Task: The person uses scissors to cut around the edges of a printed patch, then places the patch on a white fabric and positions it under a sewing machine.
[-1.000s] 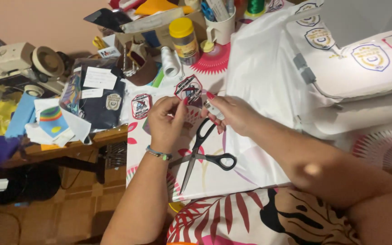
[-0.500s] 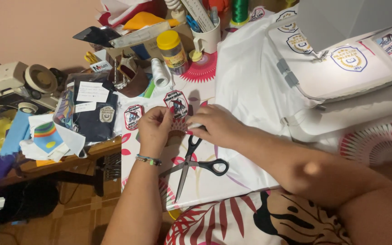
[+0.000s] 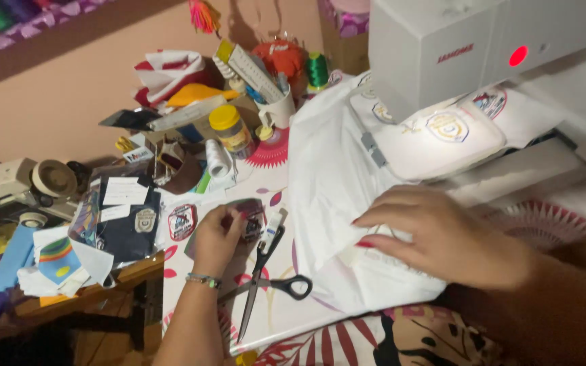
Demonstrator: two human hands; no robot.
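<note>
The left hand [image 3: 217, 238] pinches a small, light, floppy patch [image 3: 249, 218] by its edge near the table's front edge, while the right hand [image 3: 442, 234] presses flat, open, on soft white cloth [image 3: 327, 169].

Bare forearms; a beaded bracelet [image 3: 203, 279] circles the left wrist; red-painted nails [image 3: 365, 244].

Dim, warm indoor light; soft focus, slight motion blur, dark lower corners.
</note>
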